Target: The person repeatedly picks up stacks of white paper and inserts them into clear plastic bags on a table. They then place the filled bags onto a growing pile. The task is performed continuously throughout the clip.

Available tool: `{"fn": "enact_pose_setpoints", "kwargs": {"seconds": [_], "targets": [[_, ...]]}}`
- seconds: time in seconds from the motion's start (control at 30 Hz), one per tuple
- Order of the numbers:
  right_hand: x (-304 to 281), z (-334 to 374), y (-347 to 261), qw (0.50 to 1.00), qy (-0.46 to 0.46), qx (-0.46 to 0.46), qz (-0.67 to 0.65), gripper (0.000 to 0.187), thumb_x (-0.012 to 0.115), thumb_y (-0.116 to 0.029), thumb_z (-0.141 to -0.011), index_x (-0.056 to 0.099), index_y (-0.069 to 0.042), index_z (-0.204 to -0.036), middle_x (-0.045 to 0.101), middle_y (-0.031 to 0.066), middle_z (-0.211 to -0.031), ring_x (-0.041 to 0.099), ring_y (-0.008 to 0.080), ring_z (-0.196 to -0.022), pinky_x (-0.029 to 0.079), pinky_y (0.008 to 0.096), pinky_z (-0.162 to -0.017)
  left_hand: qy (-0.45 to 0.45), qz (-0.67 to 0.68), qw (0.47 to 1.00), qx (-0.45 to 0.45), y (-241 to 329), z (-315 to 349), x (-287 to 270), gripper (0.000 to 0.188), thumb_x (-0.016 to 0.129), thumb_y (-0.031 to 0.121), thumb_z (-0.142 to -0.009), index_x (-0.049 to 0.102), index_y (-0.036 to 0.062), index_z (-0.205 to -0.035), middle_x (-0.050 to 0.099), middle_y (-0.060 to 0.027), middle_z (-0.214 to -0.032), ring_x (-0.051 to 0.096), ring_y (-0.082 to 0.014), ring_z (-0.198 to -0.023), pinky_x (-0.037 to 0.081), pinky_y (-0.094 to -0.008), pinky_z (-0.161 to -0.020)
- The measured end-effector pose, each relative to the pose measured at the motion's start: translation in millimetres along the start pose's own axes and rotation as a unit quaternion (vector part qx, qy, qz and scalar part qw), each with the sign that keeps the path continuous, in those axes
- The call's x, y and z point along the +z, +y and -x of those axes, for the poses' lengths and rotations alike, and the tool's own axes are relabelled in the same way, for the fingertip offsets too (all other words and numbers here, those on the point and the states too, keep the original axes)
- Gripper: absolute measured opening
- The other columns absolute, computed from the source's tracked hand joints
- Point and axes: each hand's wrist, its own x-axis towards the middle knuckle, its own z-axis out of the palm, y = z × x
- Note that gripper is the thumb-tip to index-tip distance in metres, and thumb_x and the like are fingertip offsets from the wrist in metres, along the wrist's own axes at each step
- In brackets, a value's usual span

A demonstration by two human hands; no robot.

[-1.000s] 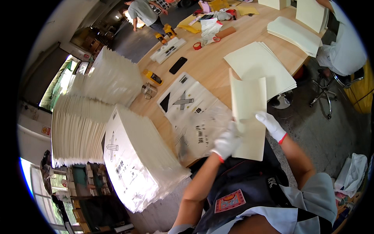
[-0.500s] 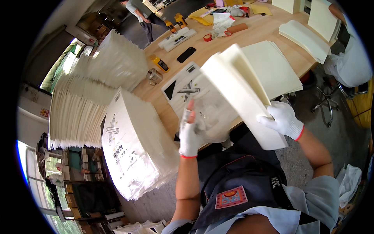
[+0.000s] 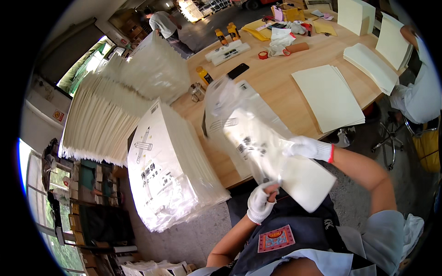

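Note:
My right hand, in a white glove, grips a stack of white paper that is tilted over the table's near edge. A clear printed plastic bag surrounds the stack's far part, while its near end sticks out of the bag. With bare fingertips showing from its white glove, my left hand pinches the bag's edge beside the paper. Under the bag lie more printed bags, partly hidden. To the left stands a tall pile of bagged paper packs with a pencil drawing on top.
Loose white sheets lie at the wooden table's right. A black phone, an orange bottle and a glass jar sit beyond the bags. Large paper piles rise at left. A co-worker's arm is at far right.
The paper stack has swung left and down into the plastic bag, with my right hand on it. My left hand has come nearer to me and closed on the bag's edge.

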Motion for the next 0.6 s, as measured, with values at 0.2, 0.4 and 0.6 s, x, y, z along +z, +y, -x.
{"fn": "enact_pose_setpoints", "kwargs": {"seconds": [0.2, 0.4, 0.6], "targets": [[50.9, -54.3, -21.6, 0.832, -0.005, 0.069, 0.55, 0.026, 0.055, -0.029, -0.088, 0.066, -0.006, -0.095, 0.067, 0.0062, -0.091, 0.063, 0.0257, -0.089, 0.048, 0.0401, -0.079, -0.033, -0.073, 0.996, -0.043, 22.4, -86.0, 5.0, 0.041, 0.061, -0.002, -0.065, 0.065, 0.0156, -0.102, 0.061, -0.0089, -0.073, 0.06, -0.0278, -0.061, 0.047, -0.037, -0.055], [69.1, -55.2, 17.6, 0.802, 0.048, 0.008, 0.595, 0.028, 0.059, -0.027, -0.082, 0.062, -0.007, -0.101, 0.061, 0.0125, -0.102, 0.057, 0.0305, -0.094, 0.047, 0.0401, -0.082, -0.055, -0.057, 0.996, -0.045, 12.0, -97.2, 26.4, 0.031, 0.057, -0.002, -0.075, 0.061, 0.0103, -0.103, 0.065, -0.0136, -0.086, 0.064, -0.0299, -0.07, 0.05, -0.0367, -0.061], [86.2, 52.4, 7.3, 0.799, 0.233, -0.181, 0.524, 0.032, 0.069, -0.023, -0.073, 0.057, -0.011, -0.1, 0.058, 0.0082, -0.098, 0.057, 0.0286, -0.095, 0.044, 0.0416, -0.086, -0.107, -0.114, 0.965, -0.211, -19.2, -35.1, 4.7, 0.021, 0.061, 0.005, -0.08, 0.066, 0.0105, -0.099, 0.064, -0.011, -0.074, 0.063, -0.0267, -0.064, 0.05, -0.0323, -0.061]]}}
